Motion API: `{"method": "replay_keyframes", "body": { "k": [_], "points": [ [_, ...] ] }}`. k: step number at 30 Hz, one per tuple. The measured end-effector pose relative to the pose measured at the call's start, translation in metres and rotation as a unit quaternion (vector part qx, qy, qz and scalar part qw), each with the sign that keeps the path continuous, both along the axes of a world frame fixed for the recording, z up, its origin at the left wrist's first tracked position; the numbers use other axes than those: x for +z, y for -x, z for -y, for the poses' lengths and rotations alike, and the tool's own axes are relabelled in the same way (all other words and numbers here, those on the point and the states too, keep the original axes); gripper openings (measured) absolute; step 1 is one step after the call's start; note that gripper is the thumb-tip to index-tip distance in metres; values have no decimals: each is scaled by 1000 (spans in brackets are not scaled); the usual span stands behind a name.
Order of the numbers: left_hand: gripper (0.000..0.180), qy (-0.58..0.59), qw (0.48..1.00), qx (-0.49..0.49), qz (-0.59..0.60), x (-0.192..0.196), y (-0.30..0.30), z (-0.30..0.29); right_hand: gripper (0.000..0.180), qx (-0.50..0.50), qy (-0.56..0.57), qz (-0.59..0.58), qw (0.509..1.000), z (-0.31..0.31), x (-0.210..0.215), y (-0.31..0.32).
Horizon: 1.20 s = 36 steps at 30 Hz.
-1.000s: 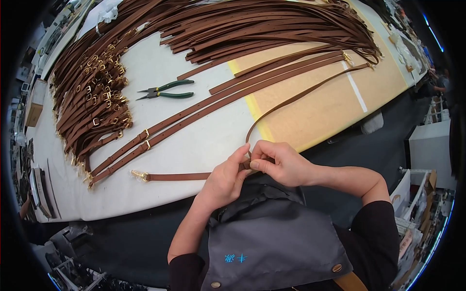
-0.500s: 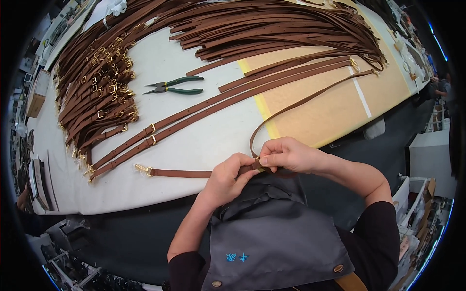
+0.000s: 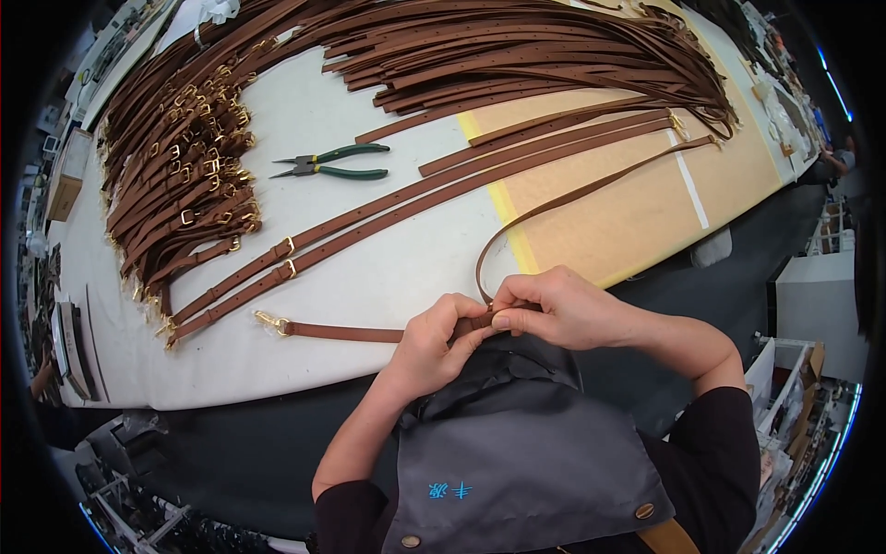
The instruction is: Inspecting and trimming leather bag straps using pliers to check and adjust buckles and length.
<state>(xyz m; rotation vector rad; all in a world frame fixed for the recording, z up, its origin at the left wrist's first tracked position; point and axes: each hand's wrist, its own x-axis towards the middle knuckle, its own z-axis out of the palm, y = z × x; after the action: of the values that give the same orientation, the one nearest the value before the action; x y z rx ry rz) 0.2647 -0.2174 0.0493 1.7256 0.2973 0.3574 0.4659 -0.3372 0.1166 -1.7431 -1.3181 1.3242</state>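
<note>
Both hands, left hand (image 3: 434, 346) and right hand (image 3: 554, 309), pinch a brown leather strap (image 3: 341, 331) at the white surface (image 3: 388, 277) edge; green-handled pliers (image 3: 332, 164) lie well apart.

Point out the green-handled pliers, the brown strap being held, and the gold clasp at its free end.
green-handled pliers (image 3: 343, 163): head view, on the green handles.
brown strap (image 3: 346, 331): head view, on the flat stretch left of the hands.
gold clasp (image 3: 269, 321): head view, on the metal hook at the strap's left tip.
</note>
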Motion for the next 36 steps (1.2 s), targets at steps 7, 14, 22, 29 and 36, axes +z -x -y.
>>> {"method": "replay_keyframes", "body": {
  "k": [7, 14, 22, 29, 36],
  "points": [
    [24, -10, 999, 23, 22, 2, -2, 1, 17, -18, -19, 37, 999, 4, 5, -6],
    [26, -22, 999, 19, 15, -6, 3, -1, 21, 9, -61, 66, 996, -4, -8, 13],
    [30, -26, 995, 84, 52, 3, 9, 0, 34, 87, -293, 175, 936, -23, -9, 2],
    [28, -171, 985, -2, -7, 34, 23, -26, 26, 132, -273, 184, 935, -21, -6, 11],
    [17, -186, 982, -21, -33, 27, 16, -11, 26, 160, -315, 283, 891, -15, -19, 24]
  ]
}}
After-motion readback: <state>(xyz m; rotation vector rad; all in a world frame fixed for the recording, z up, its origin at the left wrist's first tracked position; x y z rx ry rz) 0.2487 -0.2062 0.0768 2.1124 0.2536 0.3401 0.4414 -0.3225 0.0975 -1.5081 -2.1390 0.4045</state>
